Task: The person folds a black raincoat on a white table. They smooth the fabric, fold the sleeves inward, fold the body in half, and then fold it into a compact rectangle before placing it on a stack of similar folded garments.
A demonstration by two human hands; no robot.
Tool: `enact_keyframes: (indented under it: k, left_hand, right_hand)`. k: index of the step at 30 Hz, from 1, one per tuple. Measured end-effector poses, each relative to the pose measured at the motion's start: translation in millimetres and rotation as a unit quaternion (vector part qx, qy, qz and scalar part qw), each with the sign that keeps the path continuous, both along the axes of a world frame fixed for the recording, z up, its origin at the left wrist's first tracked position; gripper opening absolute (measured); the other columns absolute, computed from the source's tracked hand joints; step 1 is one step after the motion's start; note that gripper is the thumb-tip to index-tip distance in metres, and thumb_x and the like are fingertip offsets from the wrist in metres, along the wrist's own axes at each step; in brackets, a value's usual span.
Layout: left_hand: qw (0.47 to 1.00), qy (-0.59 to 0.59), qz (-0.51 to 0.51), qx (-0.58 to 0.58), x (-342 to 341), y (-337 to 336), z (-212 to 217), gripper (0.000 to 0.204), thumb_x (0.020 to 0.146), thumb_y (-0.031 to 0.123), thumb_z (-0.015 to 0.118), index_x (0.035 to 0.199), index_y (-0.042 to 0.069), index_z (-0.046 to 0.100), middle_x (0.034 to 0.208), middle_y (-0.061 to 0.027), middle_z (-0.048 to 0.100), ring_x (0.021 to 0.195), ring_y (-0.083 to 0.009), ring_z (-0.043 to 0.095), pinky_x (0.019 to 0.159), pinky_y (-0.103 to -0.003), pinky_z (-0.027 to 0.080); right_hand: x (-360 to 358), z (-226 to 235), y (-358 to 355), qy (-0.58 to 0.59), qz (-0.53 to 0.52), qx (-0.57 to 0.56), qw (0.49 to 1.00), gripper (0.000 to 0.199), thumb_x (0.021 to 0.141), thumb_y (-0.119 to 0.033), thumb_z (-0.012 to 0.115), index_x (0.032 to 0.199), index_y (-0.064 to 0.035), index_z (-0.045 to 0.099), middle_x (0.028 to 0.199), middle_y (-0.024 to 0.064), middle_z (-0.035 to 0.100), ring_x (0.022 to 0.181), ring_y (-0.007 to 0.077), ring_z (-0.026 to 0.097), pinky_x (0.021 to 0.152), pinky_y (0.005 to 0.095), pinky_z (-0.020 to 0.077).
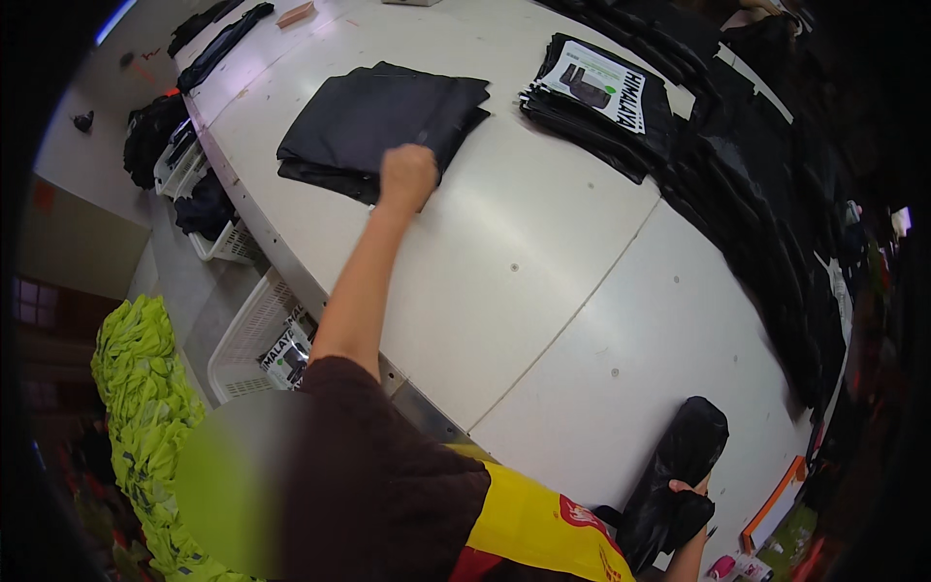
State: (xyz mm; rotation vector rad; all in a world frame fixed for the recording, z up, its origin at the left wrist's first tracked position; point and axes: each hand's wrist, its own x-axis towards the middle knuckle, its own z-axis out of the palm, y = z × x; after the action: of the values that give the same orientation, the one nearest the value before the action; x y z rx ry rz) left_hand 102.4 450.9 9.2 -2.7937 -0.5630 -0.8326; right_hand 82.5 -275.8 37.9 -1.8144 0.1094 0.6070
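Note:
A stack of folded black garments (378,121) lies on the pale table. My left hand (407,177) is closed at the stack's near right corner, fingertips turned under and partly hidden. At the lower right, my right hand (690,493) grips a long, rounded black bundle (679,446) of smooth, slightly shiny material. The fingers and thumb wrap its side, and a loose fold hangs over part of the hand. The bundle stands tilted close to my body, over the table's near side.
A pile of flat black packs (596,131) with a printed card (596,82) on top lies at the far right. Black garments (747,213) line the table's right side. White baskets (238,339) stand left of the table (543,281), beside a lime-green heap (145,388). An orange-edged board (773,504) is at lower right.

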Motion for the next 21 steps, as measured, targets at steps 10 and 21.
enact_keyframes:
  k: [10, 21]
  left_hand:
    - [0.738, 0.169, -0.531, -0.380, -108, -417, -45, 0.018, 0.083, 0.023, 0.061, 0.088, 0.005, 0.063, 0.114, -0.0109, 0.057, 0.123, -0.0271, 0.042, 0.105, -0.052, 0.024]
    - [0.856, 0.069, -0.423, -0.290, -133, -441, -52, 0.016, 0.077, 0.014, 0.065, 0.089, 0.004, 0.061, 0.089, -0.0126, 0.059, 0.086, -0.0299, 0.056, 0.073, -0.036, 0.045]
  right_hand:
    - [-8, 27, -16, 0.058, -0.062, 0.025, 0.996, 0.071, 0.064, -0.004, 0.067, 0.131, -0.0075, 0.041, 0.110, 0.0097, 0.057, 0.089, 0.0244, 0.058, 0.077, 0.0350, 0.0506]
    - [-36, 53, -56, 0.091, -0.086, 0.083, 0.989, 0.069, 0.065, -0.005, 0.070, 0.128, -0.0024, 0.044, 0.110, 0.0118, 0.058, 0.090, 0.0239, 0.059, 0.079, 0.0350, 0.0519]
